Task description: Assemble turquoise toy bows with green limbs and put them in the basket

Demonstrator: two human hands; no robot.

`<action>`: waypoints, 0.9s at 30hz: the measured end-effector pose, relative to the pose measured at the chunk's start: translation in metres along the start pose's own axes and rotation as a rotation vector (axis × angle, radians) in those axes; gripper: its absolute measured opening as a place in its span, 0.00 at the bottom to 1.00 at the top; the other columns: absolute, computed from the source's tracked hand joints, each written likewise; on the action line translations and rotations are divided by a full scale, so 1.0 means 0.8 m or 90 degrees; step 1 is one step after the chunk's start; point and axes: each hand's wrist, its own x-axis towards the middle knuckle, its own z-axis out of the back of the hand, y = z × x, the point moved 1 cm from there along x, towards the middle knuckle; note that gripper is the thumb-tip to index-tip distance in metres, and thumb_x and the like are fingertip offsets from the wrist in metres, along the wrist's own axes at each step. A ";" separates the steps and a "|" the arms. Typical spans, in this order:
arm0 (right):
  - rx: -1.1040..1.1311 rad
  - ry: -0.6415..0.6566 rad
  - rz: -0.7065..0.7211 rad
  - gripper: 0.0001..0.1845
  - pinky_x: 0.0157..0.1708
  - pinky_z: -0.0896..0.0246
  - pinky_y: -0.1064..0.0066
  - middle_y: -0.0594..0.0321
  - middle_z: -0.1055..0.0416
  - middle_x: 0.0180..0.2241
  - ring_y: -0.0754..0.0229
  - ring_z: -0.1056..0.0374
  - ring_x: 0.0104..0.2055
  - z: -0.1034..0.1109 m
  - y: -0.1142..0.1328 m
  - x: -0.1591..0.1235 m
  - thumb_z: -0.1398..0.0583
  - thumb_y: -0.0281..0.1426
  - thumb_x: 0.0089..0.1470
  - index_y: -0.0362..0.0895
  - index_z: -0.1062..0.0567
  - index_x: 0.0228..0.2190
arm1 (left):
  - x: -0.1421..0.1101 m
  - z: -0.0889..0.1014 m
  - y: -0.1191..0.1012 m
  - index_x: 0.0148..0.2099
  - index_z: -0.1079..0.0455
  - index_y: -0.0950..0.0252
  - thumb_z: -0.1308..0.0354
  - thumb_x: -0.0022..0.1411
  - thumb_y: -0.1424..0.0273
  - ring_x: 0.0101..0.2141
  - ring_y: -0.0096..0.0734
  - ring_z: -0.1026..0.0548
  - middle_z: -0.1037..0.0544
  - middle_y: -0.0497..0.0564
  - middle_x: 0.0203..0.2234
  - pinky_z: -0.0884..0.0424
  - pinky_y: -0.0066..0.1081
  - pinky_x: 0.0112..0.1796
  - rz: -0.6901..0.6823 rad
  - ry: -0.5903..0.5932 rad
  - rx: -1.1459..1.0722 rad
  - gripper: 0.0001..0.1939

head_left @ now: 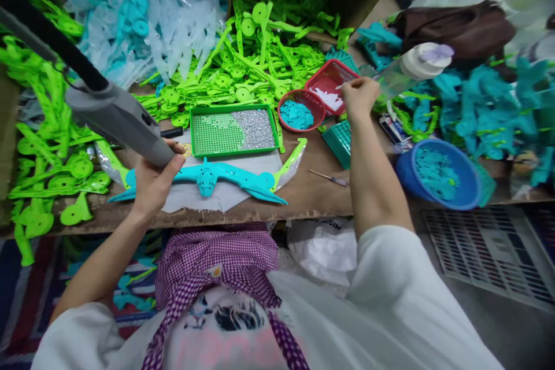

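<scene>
One turquoise winged-creature toy [206,176] with two lime-tipped wings lies on a pale sheet [203,203] at the near edge of the brown tabletop [312,199]. The left hand [156,182] is wrapped around one gray electric screwdriver [121,121], over the toy's left wing. The right hand [361,95] is at one rectangular red basket [332,72] of white pieces [327,98], fingers bunched together; whether they grip a piece I cannot tell.

Touching that basket is one round red basket [321,105] of turquoise discs [297,114]. One green tray [212,133] behind the toy holds silver screws [260,127], too many to count. One slim screwdriver [328,178] lies right of the toy. Farther right stand one blue bucket [405,170] of turquoise pieces and one clear bottle [394,78].

Uncountable lime-green parts [260,63] heap across the back and left of the tabletop. One brown bag [455,32] sits at the far right; below, a slatted gray panel [485,248] lies by the floor, and a white sack [323,248] sits under the edge.
</scene>
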 end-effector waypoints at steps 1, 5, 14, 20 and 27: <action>0.087 -0.004 -0.042 0.17 0.28 0.44 0.71 0.43 0.23 0.29 0.71 0.34 0.24 0.012 0.007 -0.016 0.48 0.24 0.55 0.26 0.22 0.34 | 0.002 0.002 0.001 0.43 0.31 0.59 0.36 0.56 0.59 0.39 0.34 0.23 0.23 0.49 0.35 0.26 0.39 0.45 -0.010 0.002 0.012 0.15; 0.403 0.053 -0.004 0.07 0.24 0.45 0.73 0.58 0.26 0.24 0.72 0.38 0.19 0.056 0.052 -0.146 0.43 0.28 0.54 0.36 0.26 0.30 | 0.015 0.007 0.006 0.45 0.31 0.58 0.37 0.58 0.58 0.40 0.35 0.24 0.24 0.49 0.37 0.26 0.39 0.46 -0.043 0.012 0.056 0.15; 0.252 0.296 0.004 0.10 0.29 0.45 0.69 0.65 0.30 0.21 0.63 0.35 0.24 0.008 0.110 -0.373 0.41 0.39 0.49 0.45 0.27 0.24 | 0.025 0.071 0.043 0.60 0.37 0.58 0.33 0.53 0.52 0.56 0.51 0.33 0.30 0.57 0.55 0.37 0.52 0.56 -0.146 0.180 0.357 0.36; 0.098 0.263 0.018 0.11 0.29 0.51 0.69 0.65 0.28 0.22 0.60 0.33 0.27 0.002 0.125 -0.377 0.42 0.39 0.51 0.46 0.24 0.26 | -0.019 0.121 0.078 0.62 0.36 0.59 0.42 0.60 0.52 0.62 0.61 0.43 0.33 0.61 0.58 0.48 0.57 0.59 -0.107 0.273 0.628 0.31; 0.035 0.329 0.044 0.11 0.29 0.54 0.68 0.62 0.26 0.25 0.58 0.33 0.28 0.003 0.136 -0.378 0.43 0.38 0.51 0.47 0.23 0.29 | -0.034 0.123 0.092 0.58 0.31 0.59 0.40 0.59 0.54 0.55 0.57 0.34 0.27 0.61 0.52 0.47 0.53 0.57 -0.129 0.201 0.633 0.27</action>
